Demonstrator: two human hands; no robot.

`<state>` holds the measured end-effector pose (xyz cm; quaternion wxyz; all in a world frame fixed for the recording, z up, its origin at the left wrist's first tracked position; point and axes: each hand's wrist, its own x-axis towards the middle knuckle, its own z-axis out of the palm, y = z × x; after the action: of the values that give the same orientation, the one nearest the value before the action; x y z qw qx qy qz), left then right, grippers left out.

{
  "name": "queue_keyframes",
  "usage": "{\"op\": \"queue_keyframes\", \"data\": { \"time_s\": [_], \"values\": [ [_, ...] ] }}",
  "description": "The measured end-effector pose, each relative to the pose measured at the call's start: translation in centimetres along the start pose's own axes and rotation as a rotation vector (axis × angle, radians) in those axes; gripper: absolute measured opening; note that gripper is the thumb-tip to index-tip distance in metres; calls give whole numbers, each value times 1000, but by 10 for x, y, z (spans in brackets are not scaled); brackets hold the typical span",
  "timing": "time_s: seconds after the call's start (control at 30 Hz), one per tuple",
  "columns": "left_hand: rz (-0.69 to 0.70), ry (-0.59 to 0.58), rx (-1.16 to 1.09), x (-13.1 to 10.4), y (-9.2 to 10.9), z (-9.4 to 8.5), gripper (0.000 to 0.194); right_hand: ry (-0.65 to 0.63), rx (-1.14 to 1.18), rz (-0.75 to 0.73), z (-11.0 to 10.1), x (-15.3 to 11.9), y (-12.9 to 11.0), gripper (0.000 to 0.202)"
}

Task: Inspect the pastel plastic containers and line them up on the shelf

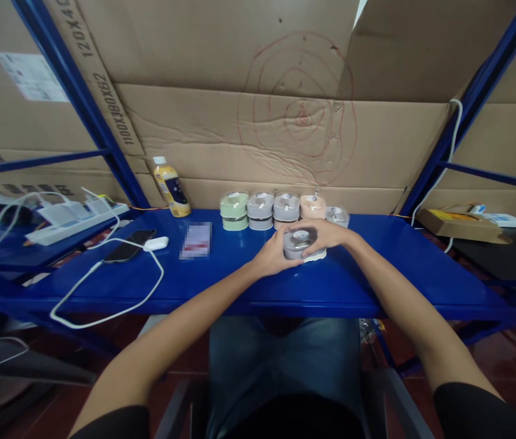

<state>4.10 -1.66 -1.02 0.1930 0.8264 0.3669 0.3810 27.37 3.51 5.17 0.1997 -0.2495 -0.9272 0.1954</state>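
Observation:
Both hands are wrapped round a grey round container (293, 242) with a clear lid, above the blue table (248, 274). My left hand (273, 255) grips its left side and my right hand (326, 235) its right side and top. Something white shows under its lower right edge. Behind stands a row of similar lidded containers: a green stack (234, 211), a grey-blue stack (260, 211), a grey stack (286, 208), a peach one (312, 206) and a grey one (337, 216) at the right end, partly hidden by my right hand.
A yellow bottle (173, 189) stands at the back left, near a blurred card (196, 240). Further left lie a black phone (130, 246), a white cable (162, 274) and a power strip (77, 225). An open cardboard box (463, 228) is at the right, beyond the blue shelf post (463, 116).

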Motion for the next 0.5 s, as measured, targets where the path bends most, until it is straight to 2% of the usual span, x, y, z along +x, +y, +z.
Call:
{"op": "queue_keyframes", "data": {
  "time_s": [0.17, 0.37, 0.5],
  "values": [
    [29, -58, -74, 6, -2, -1, 103, 41, -67, 8, 5, -12, 2, 84],
    [-29, -132, -64, 8, -6, -1, 105, 97, -166, 68, 22, -31, 6, 97],
    [-48, -155, -18, 3, -11, -1, 103, 111, -211, 84, 28, -52, -7, 86]
  ]
}}
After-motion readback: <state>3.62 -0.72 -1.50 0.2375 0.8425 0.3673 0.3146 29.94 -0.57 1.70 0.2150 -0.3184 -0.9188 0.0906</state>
